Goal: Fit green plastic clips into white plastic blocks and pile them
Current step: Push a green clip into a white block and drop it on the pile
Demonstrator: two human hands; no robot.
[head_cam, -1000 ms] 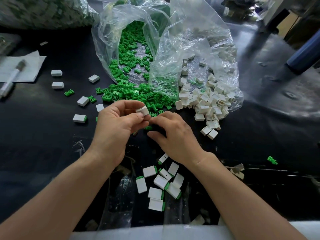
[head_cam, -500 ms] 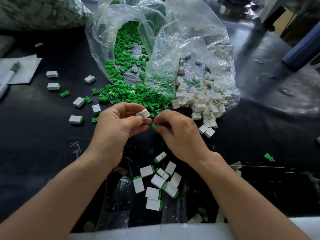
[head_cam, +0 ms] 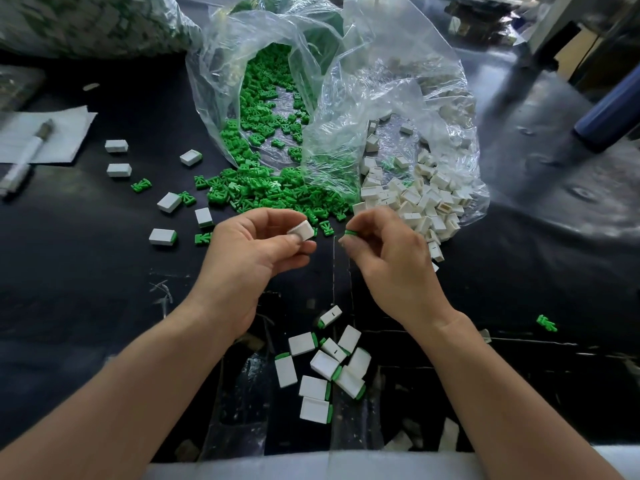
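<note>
— While your left hand (head_cam: 249, 258) pinches 1 white block (head_cam: 304, 230), where's the green clip (head_cam: 350, 232)?
— Pinched in your right hand (head_cam: 391, 258), just apart; 2 spilling bags (head_cam: 398, 91) lie beyond; finished blocks (head_cam: 322, 368) lie nearer you.

Black table (head_cam: 86, 289): bags (head_cam: 398, 98), green clips (head_cam: 263, 194), white blocks (head_cam: 415, 202), paper (head_cam: 65, 133).

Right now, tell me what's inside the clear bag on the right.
White blocks fill the clear bag, spilling from its mouth onto the black table. Crumpled, glaring plastic hides whatever lies deeper at the back.
</note>
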